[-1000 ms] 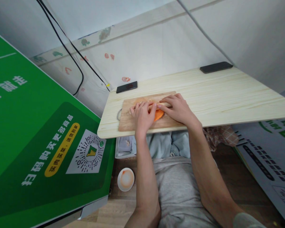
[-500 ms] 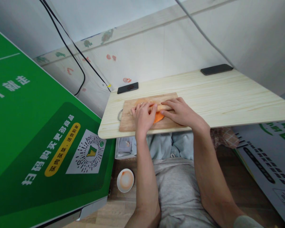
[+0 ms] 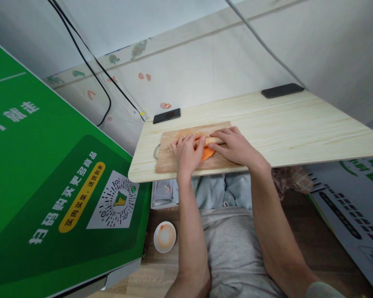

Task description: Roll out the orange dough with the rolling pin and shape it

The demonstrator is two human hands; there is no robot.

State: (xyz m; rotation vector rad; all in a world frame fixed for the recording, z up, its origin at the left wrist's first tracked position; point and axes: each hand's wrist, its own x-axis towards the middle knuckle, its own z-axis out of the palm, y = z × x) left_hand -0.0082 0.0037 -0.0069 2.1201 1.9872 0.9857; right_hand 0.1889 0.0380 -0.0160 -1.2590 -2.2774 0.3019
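Observation:
A short wooden rolling pin [image 3: 210, 141] lies across a flat piece of orange dough [image 3: 208, 154] on the wooden cutting board [image 3: 167, 159]. My left hand [image 3: 189, 151] is bent over the pin's left part, its fingers curled on top. On the right end rests my right hand [image 3: 233, 145], with fingers wrapped along the pin and the thumb on the near side. Most of the dough is hidden under the hands and pin. Pale flour and orange traces mark the board's far part.
The board sits near the front edge of a light wood table [image 3: 286, 124]. Two dark phones stand near the wall, one left [image 3: 167, 116] and one right [image 3: 282, 90]. A white bowl [image 3: 165, 237] is below on the left. A green panel [image 3: 59, 165] rises at the left.
Both hands stay on the rolling pin in nearly the same place. The whole view has shifted very slightly; otherwise little differs.

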